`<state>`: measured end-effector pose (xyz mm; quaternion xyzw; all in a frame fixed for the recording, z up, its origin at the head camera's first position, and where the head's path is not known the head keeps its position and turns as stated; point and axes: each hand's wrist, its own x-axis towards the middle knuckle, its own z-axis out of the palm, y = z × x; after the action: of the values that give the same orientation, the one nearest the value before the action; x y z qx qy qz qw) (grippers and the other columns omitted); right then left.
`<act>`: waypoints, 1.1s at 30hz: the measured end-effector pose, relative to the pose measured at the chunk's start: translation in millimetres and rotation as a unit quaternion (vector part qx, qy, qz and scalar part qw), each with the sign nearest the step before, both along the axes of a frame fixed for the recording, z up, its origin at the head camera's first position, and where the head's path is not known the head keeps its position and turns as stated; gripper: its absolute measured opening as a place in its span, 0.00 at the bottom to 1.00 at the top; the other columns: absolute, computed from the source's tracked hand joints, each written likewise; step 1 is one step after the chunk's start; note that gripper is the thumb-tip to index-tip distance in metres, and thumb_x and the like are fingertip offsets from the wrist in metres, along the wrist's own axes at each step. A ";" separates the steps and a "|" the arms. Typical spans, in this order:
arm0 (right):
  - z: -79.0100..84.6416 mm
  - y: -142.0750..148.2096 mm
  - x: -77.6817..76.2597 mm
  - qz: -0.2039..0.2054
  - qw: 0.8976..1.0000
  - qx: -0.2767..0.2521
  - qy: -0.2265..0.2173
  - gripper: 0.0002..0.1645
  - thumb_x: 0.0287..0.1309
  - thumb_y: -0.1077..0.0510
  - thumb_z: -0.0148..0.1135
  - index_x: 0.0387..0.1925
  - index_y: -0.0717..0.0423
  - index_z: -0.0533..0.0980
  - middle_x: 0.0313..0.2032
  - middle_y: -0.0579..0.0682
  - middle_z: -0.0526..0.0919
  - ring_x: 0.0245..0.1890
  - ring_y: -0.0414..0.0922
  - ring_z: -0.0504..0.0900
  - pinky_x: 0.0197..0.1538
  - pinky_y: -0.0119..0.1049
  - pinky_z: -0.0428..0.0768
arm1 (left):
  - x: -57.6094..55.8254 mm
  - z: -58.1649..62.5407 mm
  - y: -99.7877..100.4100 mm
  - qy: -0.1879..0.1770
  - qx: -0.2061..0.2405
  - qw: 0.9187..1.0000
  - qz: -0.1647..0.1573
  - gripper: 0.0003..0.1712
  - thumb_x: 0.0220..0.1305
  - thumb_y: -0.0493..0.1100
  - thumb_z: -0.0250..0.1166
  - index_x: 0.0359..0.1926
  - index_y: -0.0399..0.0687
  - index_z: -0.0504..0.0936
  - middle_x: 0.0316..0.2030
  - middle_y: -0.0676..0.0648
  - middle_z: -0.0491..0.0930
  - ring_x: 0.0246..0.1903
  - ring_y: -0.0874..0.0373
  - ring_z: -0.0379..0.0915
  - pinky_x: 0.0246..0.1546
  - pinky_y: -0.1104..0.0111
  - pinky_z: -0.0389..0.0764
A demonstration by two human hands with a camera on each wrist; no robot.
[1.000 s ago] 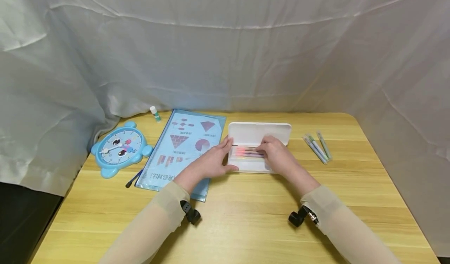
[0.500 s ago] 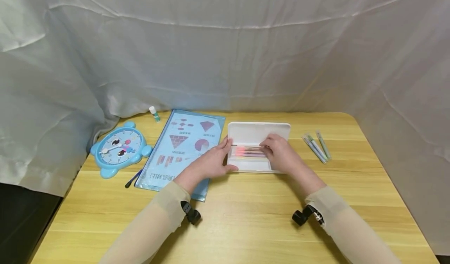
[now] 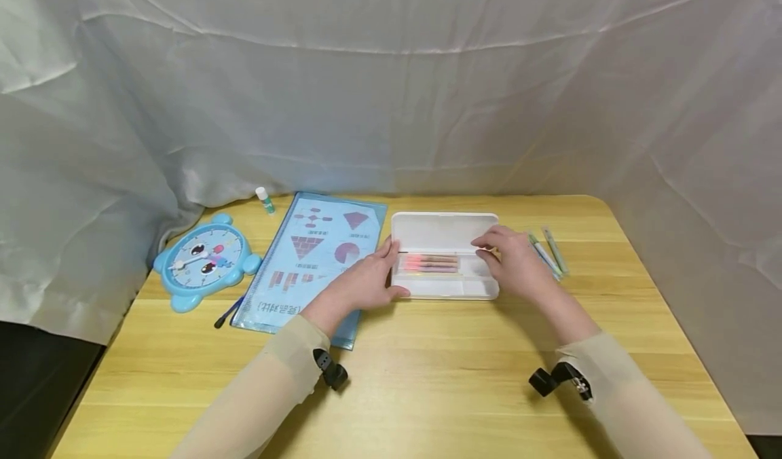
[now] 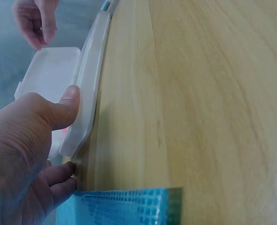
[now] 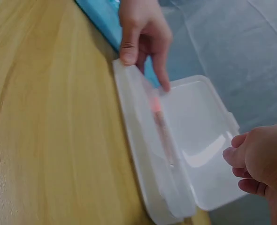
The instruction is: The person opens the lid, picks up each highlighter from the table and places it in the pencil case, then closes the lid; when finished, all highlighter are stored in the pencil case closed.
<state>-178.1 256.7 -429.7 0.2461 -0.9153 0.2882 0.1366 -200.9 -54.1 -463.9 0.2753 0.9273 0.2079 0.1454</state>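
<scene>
1. The white case (image 3: 434, 286) lay just right of the folder (image 3: 330, 242).
2. My left hand (image 3: 360, 284), spread wide, gripped its folder-side end; my right hand (image 3: 516, 259), loosely curled, held nothing.
3. I judged it light, stiff, slippery: best held by its ends.

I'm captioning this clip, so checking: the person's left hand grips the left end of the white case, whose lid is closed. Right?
Not quite: the lid is open, as the head view shows. The left hand does grip the left end of the white case.
</scene>
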 end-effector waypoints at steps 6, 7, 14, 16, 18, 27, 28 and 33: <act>6.2 21.6 10.7 -0.039 0.999 -0.026 0.012 0.11 0.60 0.75 0.71 0.43 0.65 0.87 0.38 0.55 0.87 0.36 0.52 0.84 0.52 0.64 0.80 | 0.0 -0.7 -1.6 -0.002 0.003 1.000 -0.003 0.62 0.69 0.63 0.70 0.85 0.40 0.43 0.83 0.36 0.38 0.78 0.41 0.54 0.73 0.55 0.65; 6.2 25.8 12.0 -0.042 0.999 -0.030 0.016 0.11 0.60 0.75 0.71 0.43 0.65 0.87 0.38 0.55 0.87 0.36 0.52 0.84 0.51 0.63 0.80 | 0.0 -1.1 -1.8 -0.002 0.002 1.000 -0.003 0.62 0.69 0.63 0.70 0.85 0.41 0.43 0.83 0.36 0.38 0.78 0.41 0.54 0.73 0.55 0.65; 6.5 55.6 22.0 -0.075 0.996 -0.036 0.040 0.11 0.59 0.75 0.72 0.43 0.65 0.88 0.38 0.55 0.88 0.33 0.48 0.83 0.36 0.33 0.80 | -2.0 -3.6 -2.3 0.001 0.006 1.000 -0.005 0.62 0.69 0.64 0.70 0.85 0.42 0.43 0.83 0.37 0.38 0.78 0.41 0.53 0.74 0.55 0.64; 6.6 62.8 24.9 -0.091 0.995 -0.036 0.033 0.10 0.60 0.74 0.72 0.43 0.64 0.88 0.38 0.55 0.88 0.33 0.48 0.83 0.37 0.28 0.77 | -2.6 -4.1 -2.2 0.002 0.009 1.000 -0.005 0.62 0.69 0.64 0.71 0.85 0.42 0.43 0.83 0.37 0.38 0.78 0.41 0.53 0.74 0.55 0.64; 5.7 68.9 27.2 -0.106 0.994 -0.034 0.021 0.09 0.61 0.73 0.73 0.42 0.64 0.88 0.38 0.55 0.88 0.33 0.49 0.83 0.37 0.27 0.77 | -3.2 -4.6 -2.0 0.004 0.010 1.000 -0.005 0.62 0.69 0.64 0.71 0.85 0.42 0.44 0.83 0.37 0.38 0.78 0.41 0.53 0.74 0.56 0.64; -4.2 87.9 33.5 -0.150 0.988 -0.030 -0.030 0.09 0.61 0.71 0.73 0.43 0.67 0.87 0.38 0.60 0.88 0.33 0.54 0.84 0.35 0.24 0.76 | -3.9 -5.2 -3.0 0.005 0.015 1.000 -0.004 0.62 0.68 0.64 0.71 0.85 0.42 0.44 0.83 0.38 0.38 0.78 0.42 0.53 0.74 0.56 0.63; -5.3 89.4 34.0 -0.152 0.987 -0.030 -0.035 0.09 0.61 0.71 0.73 0.44 0.68 0.87 0.38 0.61 0.88 0.33 0.54 0.84 0.35 0.24 0.76 | -3.9 -5.3 -3.3 0.005 0.017 1.000 -0.003 0.62 0.68 0.64 0.71 0.85 0.42 0.45 0.83 0.38 0.38 0.78 0.42 0.53 0.74 0.56 0.64; -13.1 97.3 35.2 -0.161 0.984 -0.032 -0.068 0.10 0.62 0.70 0.73 0.45 0.72 0.85 0.38 0.64 0.87 0.32 0.56 0.85 0.35 0.33 0.81 | -4.0 -5.4 -3.6 0.007 0.022 1.000 -0.003 0.62 0.67 0.64 0.72 0.85 0.43 0.46 0.83 0.38 0.39 0.78 0.41 0.53 0.74 0.56 0.63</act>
<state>-142.9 353.9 -442.8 0.0707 -0.9403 0.3077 0.1269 -204.9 -57.7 -469.3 0.2832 0.9225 0.2258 0.1332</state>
